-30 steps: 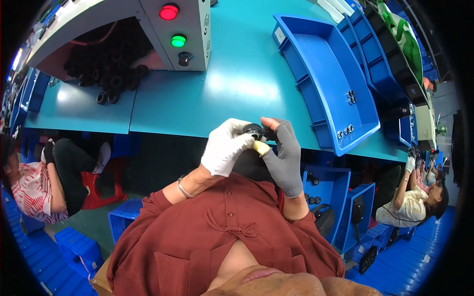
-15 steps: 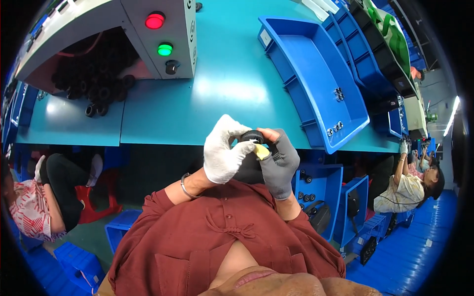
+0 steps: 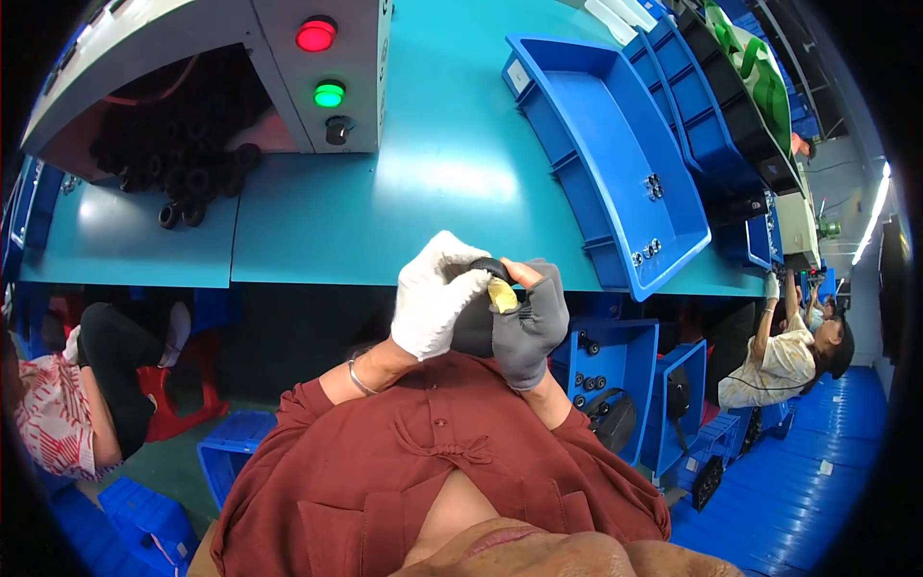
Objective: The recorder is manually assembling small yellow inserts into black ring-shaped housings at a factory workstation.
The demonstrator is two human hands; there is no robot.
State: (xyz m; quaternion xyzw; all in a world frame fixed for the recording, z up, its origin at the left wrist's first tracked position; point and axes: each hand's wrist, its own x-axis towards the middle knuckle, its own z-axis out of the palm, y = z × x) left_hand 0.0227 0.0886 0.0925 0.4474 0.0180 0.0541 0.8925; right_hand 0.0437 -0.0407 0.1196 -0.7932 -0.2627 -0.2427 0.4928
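Note:
My left hand [image 3: 429, 303], in a white glove, grips a small black ring [image 3: 490, 268] by its left side, just in front of my chest. My right hand [image 3: 534, 325], in a grey glove with bare fingertips, closes on the ring's other side. A yellow wrap [image 3: 502, 295] covers what looks like its thumb, pressed against the near side of the ring. The gloved fingers hide much of the ring, so its inside cannot be made out.
Past my hands lies a teal bench [image 3: 423, 231]. At the left a white machine [image 3: 351, 48] holds a heap of black rings [image 3: 183, 144]. A blue tray [image 3: 567, 173] with several shiny metal parts [image 3: 654, 187] stands right. Below it, another bin [image 3: 630, 337] holds black wheels. Co-workers sit either side.
My right hand has turned and drawn slightly inward and left, its thumb more upright. The ring now shows tilted, a narrower part of it visible. Both hands still hold it.

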